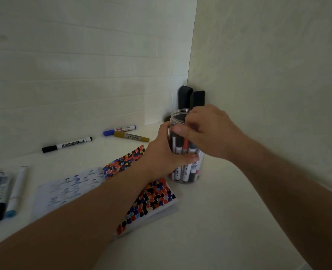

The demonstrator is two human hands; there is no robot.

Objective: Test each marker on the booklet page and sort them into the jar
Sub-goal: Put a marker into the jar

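A clear plastic jar point(188, 172) holding several markers stands upright near the wall corner. My left hand point(161, 151) is wrapped around the jar's left side, thumb at the front. Over the jar's mouth, my right hand point(208, 131) has its fingers curled at the rim; whether they pinch a marker is hidden. The open booklet point(155, 199), its right page filled with red, blue and black dots, lies under my left forearm. Loose on the table are a black marker point(66, 144), a blue marker point(120, 130) and a gold marker point(131, 136).
Several more markers point(0, 193) lie at the table's left edge. Two dark upright objects point(190, 97) stand in the corner behind the jar. Walls close off the back and the right side.
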